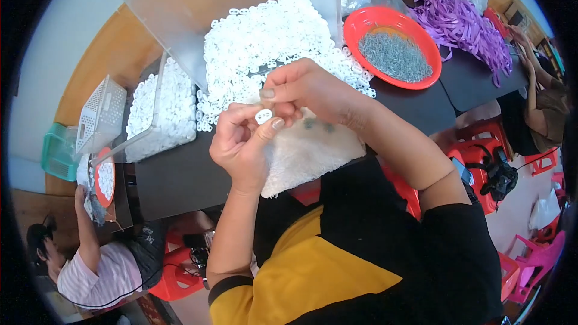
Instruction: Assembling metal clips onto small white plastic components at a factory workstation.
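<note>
My left hand (239, 149) pinches a small white oval plastic piece with holes (263, 116) between thumb and fingers. Just above it, my right hand (310, 89) has its thumb and forefinger pressed together; whatever is between them is too small to make out. Both hands are close together over a cream cloth (313, 159) at the table's near edge. Behind them, a heap of similar white plastic pieces (268, 36) spills from a clear plastic bin (174, 12) lying open toward me.
A red bowl (435, 54) of small metal pins stands at the right, beside a pile of purple straps (460, 24). Left are a clear box (158, 121) of white pieces and a white perforated basket (103, 114). Other people (108, 271) sit at both sides.
</note>
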